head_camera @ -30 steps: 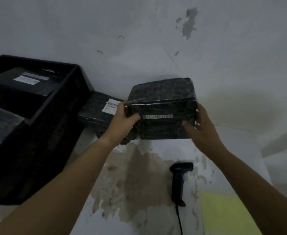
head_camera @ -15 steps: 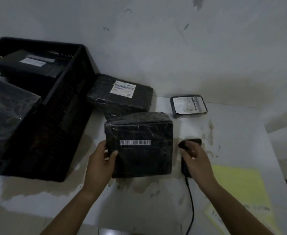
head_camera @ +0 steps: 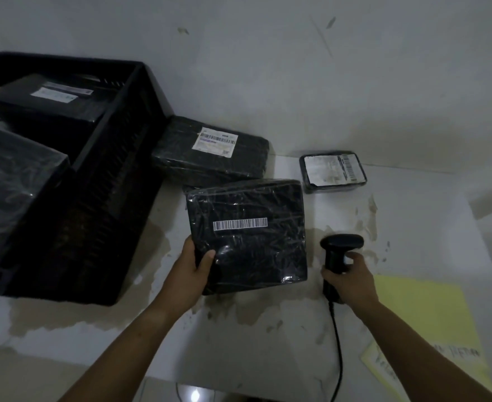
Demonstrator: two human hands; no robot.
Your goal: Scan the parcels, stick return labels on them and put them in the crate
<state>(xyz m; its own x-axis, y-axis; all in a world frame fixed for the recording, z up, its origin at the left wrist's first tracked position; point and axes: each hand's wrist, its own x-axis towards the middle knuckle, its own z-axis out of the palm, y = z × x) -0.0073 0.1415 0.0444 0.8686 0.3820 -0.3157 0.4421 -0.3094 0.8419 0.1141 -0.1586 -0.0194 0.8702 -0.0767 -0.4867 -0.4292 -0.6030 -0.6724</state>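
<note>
My left hand (head_camera: 191, 269) grips the near left corner of a black wrapped parcel (head_camera: 253, 242) with a white barcode strip facing up, on the white table (head_camera: 239, 343). My right hand (head_camera: 352, 278) is curled round the handle of the black barcode scanner (head_camera: 339, 250), just right of that parcel, its cable trailing toward me. A flat black parcel with a shipping label (head_camera: 210, 152) lies behind. A small labelled parcel (head_camera: 333, 172) sits by the wall. The black crate (head_camera: 117, 175) at the left holds two parcels.
Yellow sheets of paper (head_camera: 421, 320) lie at the table's right near corner. The wall runs close behind the parcels. The table's paint is worn in patches around the held parcel.
The parcel came down from in front of the wall to the table. My right hand let go of it and took hold of the scanner, lifting its head.
</note>
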